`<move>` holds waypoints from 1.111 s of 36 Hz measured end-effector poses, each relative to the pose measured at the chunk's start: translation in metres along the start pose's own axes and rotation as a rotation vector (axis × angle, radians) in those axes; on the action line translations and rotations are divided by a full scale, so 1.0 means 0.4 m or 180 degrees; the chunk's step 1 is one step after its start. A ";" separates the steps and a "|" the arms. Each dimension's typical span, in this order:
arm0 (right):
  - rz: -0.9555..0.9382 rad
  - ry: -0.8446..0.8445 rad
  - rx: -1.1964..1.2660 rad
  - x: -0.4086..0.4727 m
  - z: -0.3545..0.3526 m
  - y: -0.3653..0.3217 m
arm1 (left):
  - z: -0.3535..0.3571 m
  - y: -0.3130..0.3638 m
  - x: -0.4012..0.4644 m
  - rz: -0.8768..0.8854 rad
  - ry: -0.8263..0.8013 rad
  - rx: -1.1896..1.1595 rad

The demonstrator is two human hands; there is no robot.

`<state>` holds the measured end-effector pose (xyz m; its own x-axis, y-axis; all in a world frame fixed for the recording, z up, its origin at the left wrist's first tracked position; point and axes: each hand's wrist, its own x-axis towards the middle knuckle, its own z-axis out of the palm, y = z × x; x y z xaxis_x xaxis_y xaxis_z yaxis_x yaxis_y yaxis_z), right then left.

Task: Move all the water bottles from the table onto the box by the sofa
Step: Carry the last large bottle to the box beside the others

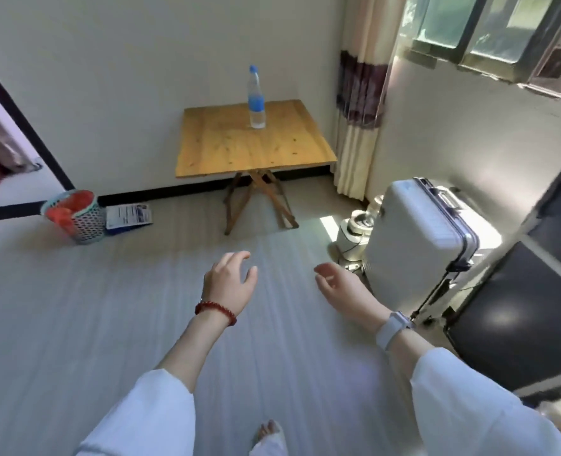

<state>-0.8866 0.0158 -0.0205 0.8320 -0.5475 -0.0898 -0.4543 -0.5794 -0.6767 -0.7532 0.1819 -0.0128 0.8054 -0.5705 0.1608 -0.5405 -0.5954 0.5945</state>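
Note:
One clear water bottle (pixel 256 99) with a blue cap and blue label stands upright near the back edge of a small wooden folding table (pixel 239 149) against the wall. My left hand (pixel 231 279), with a red bead bracelet, hangs in the air over the floor well short of the table, fingers loosely curled and empty. My right hand (pixel 340 291), with a pale wristwatch, is beside it, fingers relaxed and empty. Neither the box nor the sofa is in view.
A white suitcase (pixel 420 238) stands on the floor at the right, with a small white appliance (pixel 351 235) beside it. A mesh basket (pixel 75 215) and a paper pack (pixel 127 217) lie by the left wall. Dark furniture (pixel 516 311) fills the right edge.

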 end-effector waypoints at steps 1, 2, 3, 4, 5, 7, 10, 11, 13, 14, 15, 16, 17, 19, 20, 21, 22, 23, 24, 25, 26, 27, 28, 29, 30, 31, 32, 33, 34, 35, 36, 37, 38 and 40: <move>-0.0013 -0.0018 -0.0023 0.078 -0.008 -0.024 | -0.007 -0.016 0.076 -0.0002 0.0030 -0.0029; -0.0038 -0.0038 -0.0058 0.152 -0.016 -0.048 | -0.015 -0.030 0.149 -0.0003 0.0069 -0.0044; -0.0073 -0.0055 -0.0074 0.224 -0.024 -0.072 | -0.022 -0.044 0.222 -0.0003 0.0111 -0.0066; -0.0110 -0.0049 -0.0075 0.293 -0.034 -0.094 | -0.028 -0.055 0.294 -0.0004 0.0149 -0.0080; -0.0137 -0.0020 -0.0044 0.357 -0.045 -0.113 | -0.032 -0.065 0.363 -0.0002 0.0175 -0.0090; -0.0141 0.0055 0.0047 0.472 -0.067 -0.139 | -0.031 -0.077 0.493 0.0006 0.0166 -0.0086; -0.0092 0.0106 0.0110 0.634 -0.094 -0.140 | -0.004 -0.088 0.675 0.0055 0.0068 -0.0115; -0.0065 0.0120 0.0101 0.691 -0.101 -0.132 | 0.011 -0.091 0.735 0.0059 0.0047 -0.0163; -0.0014 0.0158 0.0131 0.810 -0.110 -0.113 | 0.048 -0.100 0.851 0.0041 0.0018 -0.0269; -0.0009 0.0176 0.0155 0.872 -0.112 -0.101 | 0.070 -0.106 0.907 0.0034 0.0003 -0.0297; -0.0021 0.0185 0.0162 0.938 -0.112 -0.089 | 0.092 -0.114 0.964 0.0032 -0.0013 -0.0305; -0.0028 0.0171 0.0152 1.004 -0.111 -0.076 | 0.115 -0.122 1.020 0.0016 -0.0046 -0.0299; -0.0023 0.0144 0.0142 1.071 -0.109 -0.063 | 0.139 -0.133 1.076 -0.0018 -0.0078 -0.0292; 0.0002 0.0087 0.0152 1.209 -0.111 -0.040 | 0.179 -0.152 1.194 -0.0128 -0.0130 -0.0292; 0.0018 0.0052 0.0169 1.278 -0.115 -0.030 | 0.193 -0.159 1.254 -0.0190 -0.0152 -0.0300; 0.0030 0.0021 0.0187 1.349 -0.121 -0.023 | 0.205 -0.163 1.319 -0.0243 -0.0171 -0.0313; 0.0050 0.0008 0.0207 1.416 -0.130 -0.018 | 0.214 -0.166 1.383 -0.0289 -0.0195 -0.0325; 0.0088 0.0005 0.0221 1.479 -0.139 -0.016 | 0.219 -0.167 1.446 -0.0330 -0.0203 -0.0320; 0.0122 -0.0008 0.0227 1.542 -0.150 -0.016 | 0.222 -0.167 1.508 -0.0364 -0.0167 -0.0311; 0.0141 -0.0036 0.0225 1.604 -0.159 -0.017 | 0.223 -0.168 1.566 -0.0375 -0.0093 -0.0317; 0.0156 -0.0063 0.0223 1.665 -0.166 -0.018 | 0.223 -0.171 1.620 -0.0369 -0.0021 -0.0338; 0.0166 -0.0079 0.0222 1.723 -0.172 -0.019 | 0.224 -0.175 1.669 -0.0361 0.0032 -0.0355; 0.0176 -0.0093 0.0216 1.777 -0.174 -0.021 | 0.224 -0.183 1.714 -0.0365 0.0060 -0.0356; 0.0185 -0.0114 0.0209 1.830 -0.174 -0.023 | 0.226 -0.196 1.757 -0.0378 0.0062 -0.0350; 0.0192 -0.0137 0.0203 1.882 -0.170 -0.025 | 0.231 -0.213 1.800 -0.0391 0.0050 -0.0342; 0.0200 -0.0152 0.0201 1.933 -0.165 -0.025 | 0.237 -0.233 1.845 -0.0417 0.0028 -0.0338; 0.0211 -0.0157 0.0195 1.983 -0.158 -0.026 | 0.243 -0.255 1.891 -0.0465 -0.0002 -0.0334; 0.0224 -0.0166 0.0191 2.031 -0.150 -0.026 | 0.251 -0.276 1.939 -0.0525 -0.0038 -0.0335; 0.0231 -0.0181 0.0202 2.079 -0.141 -0.027 | 0.260 -0.296 1.988 -0.0575 -0.0077 -0.0345; 0.0236 -0.0198 0.0227 2.127 -0.132 -0.027 | 0.271 -0.314 2.039 -0.0613 -0.0110 -0.0367; 0.0246 -0.0212 0.0259 2.176 -0.122 -0.027 | 0.283 -0.330 2.094 -0.0649 -0.0141 -0.0405; 0.0263 -0.0220 0.0287 2.222 -0.113 -0.028 | 0.297 -0.344 2.152 -0.0683 -0.0165 -0.0454; 0.0290 -0.0222 0.0305 2.268 -0.104 -0.030 | 0.312 -0.355 2.211 -0.0701 -0.0184 -0.0506; 0.0365 -0.0202 0.0318 2.359 -0.087 -0.036 | 0.344 -0.375 2.332 -0.0725 -0.0239 -0.0649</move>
<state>-0.1060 -0.5136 -0.0699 0.7963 -0.5656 -0.2144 -0.5161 -0.4505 -0.7284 0.0456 -0.3389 -0.0603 0.8758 -0.4801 -0.0487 -0.2821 -0.5913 0.7555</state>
